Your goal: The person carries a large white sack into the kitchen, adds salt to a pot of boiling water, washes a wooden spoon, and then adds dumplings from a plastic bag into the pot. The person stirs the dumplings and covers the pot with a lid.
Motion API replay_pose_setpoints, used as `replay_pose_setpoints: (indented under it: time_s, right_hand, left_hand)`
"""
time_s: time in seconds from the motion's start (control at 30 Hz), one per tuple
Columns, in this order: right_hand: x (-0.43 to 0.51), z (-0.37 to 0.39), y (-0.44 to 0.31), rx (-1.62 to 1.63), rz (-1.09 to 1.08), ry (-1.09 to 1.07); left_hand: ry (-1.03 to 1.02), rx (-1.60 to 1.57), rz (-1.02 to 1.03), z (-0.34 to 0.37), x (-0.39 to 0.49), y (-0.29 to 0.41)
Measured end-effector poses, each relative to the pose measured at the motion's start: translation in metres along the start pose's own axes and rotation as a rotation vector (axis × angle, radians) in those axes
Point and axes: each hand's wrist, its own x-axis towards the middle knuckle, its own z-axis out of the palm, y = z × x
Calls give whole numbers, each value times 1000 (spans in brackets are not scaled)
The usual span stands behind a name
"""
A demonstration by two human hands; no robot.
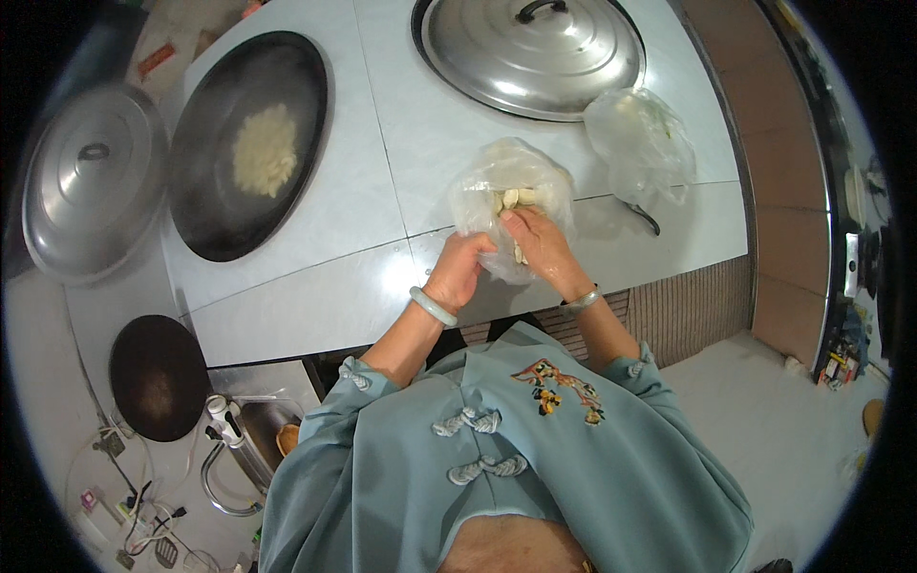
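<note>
A clear plastic bag of pale food slices rests on the white tiled counter in front of me. My left hand pinches the near left side of the bag's mouth. Reaching into the bag from the right, my right hand lies over the slices. Its fingertips are hidden, so whether it grips any is unclear. To the left, a dark wok set in the counter holds a heap of similar pale pieces.
A domed metal lid covers a second wok at the back. Nearby sit another plastic bag and a dark-handled tool. Against the left wall leans a metal lid. A faucet and sink are lower left.
</note>
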Motion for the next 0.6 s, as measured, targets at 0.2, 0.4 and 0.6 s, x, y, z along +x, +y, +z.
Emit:
replay_pose_setpoints:
  time_s: [0.2,0.4,0.6]
  right_hand:
    - [-6,-25,-9,588,345,-66]
    - [-1,-35,-12,789,334,-140]
    - [1,-35,3,926,350,-347]
  left_hand:
    - [61,435,-2,38,-14,27]
    - [-58,153,100,50,-29,37]
    - [-40,190,87,23,-29,40]
